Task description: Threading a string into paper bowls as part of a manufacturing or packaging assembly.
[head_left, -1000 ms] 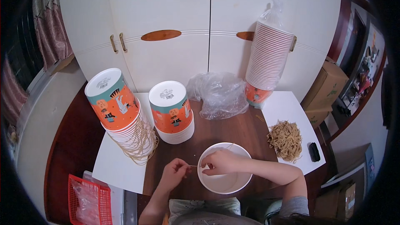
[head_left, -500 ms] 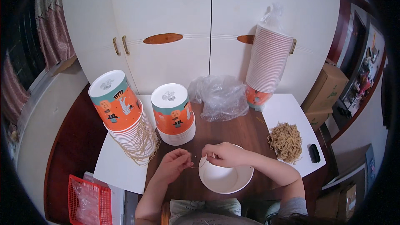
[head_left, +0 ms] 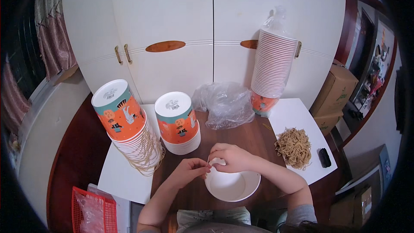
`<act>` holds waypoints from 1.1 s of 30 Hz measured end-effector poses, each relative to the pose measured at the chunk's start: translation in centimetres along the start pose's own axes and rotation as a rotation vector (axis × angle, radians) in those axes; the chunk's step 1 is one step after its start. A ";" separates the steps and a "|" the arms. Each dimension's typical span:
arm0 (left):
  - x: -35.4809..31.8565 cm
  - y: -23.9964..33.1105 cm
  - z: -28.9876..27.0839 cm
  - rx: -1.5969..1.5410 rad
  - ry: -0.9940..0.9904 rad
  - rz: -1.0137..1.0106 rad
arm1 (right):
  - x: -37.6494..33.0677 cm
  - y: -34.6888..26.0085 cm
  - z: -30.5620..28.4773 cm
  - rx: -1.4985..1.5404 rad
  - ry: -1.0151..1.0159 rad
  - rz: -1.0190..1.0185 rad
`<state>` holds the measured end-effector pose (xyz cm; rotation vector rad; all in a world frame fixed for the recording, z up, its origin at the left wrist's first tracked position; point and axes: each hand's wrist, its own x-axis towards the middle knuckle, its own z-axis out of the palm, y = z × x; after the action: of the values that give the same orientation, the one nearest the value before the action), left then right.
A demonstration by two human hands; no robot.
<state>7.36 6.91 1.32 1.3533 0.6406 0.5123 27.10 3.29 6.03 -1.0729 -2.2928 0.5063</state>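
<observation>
A white paper bucket (head_left: 233,190) stands open side up on the table in front of me. Over its left rim my two hands come together. My left hand (head_left: 191,172) pinches the end of a thin tan cord just outside the rim. With bent fingers, my right hand (head_left: 230,159) grips the cord above the bucket's far left rim. Only a short bit of cord shows between the fingertips. Whether it passes through the bucket wall is hidden by my fingers.
Upside-down orange bucket stacks stand left (head_left: 118,114) and centre left (head_left: 177,123); tan cords (head_left: 148,151) drape the left one. A crumpled clear bag (head_left: 228,108) and a tall bagged bucket stack (head_left: 274,60) are behind. At right lie a cord pile (head_left: 294,147) and a black object (head_left: 324,158).
My left hand has moved right, and its fingertips now meet those of my right hand at the bucket's rim. The view has shifted slightly.
</observation>
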 end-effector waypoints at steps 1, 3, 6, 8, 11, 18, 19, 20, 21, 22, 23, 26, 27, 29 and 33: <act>0.0 0.1 0.0 -0.014 -0.024 -0.007 | -0.2 0.2 0.2 -0.008 0.047 -0.061; 0.0 0.0 -0.1 -0.029 -0.049 -0.015 | -0.2 1.1 0.8 -0.023 -0.020 -0.070; 0.0 -0.1 -0.1 -0.077 -0.035 -0.008 | -0.5 1.3 1.1 -0.073 -0.081 -0.032; 0.0 0.0 -0.2 -0.063 -0.017 0.048 | -0.8 0.8 1.0 -0.108 -0.074 0.017; -0.3 -0.6 -0.5 -0.132 0.060 0.032 | -1.0 -1.0 1.2 -0.239 0.216 -0.075; -0.9 -0.8 -0.8 -0.076 0.067 0.043 | -1.6 -4.6 3.5 -0.460 -0.059 -0.114; -1.1 -0.6 -0.7 -0.006 0.057 0.047 | -1.5 -4.6 3.5 -0.460 -0.060 -0.114; -1.2 -0.5 -0.7 0.064 0.048 0.051 | -1.4 -4.5 3.3 -0.387 -0.097 -0.094; -1.4 -0.5 -0.8 0.064 0.054 0.052 | -1.2 -4.4 3.1 -0.313 -0.134 -0.080; -1.5 -0.6 -0.9 0.113 0.022 0.095 | -0.9 -3.9 2.9 -0.312 -0.136 -0.086; -1.7 -0.6 -1.0 0.162 -0.009 0.137 | -0.5 -3.2 2.6 -0.191 -0.072 -0.057; -1.8 0.4 -0.6 0.339 -0.006 0.172 | 0.6 -1.3 1.8 0.023 -0.042 -0.050; -1.8 0.3 -0.7 0.340 -0.005 0.173 | 0.7 -0.7 1.9 0.175 -0.084 -0.019; -1.8 -0.1 -0.8 0.337 0.030 0.168 | 0.9 -0.1 2.0 0.325 -0.126 0.011; -2.0 0.1 -0.8 0.316 0.043 0.200 | 1.2 0.2 2.2 0.325 -0.296 0.056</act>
<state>5.41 6.16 1.59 1.7202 0.6435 0.6202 25.22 4.10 4.60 -0.9520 -2.3213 1.0820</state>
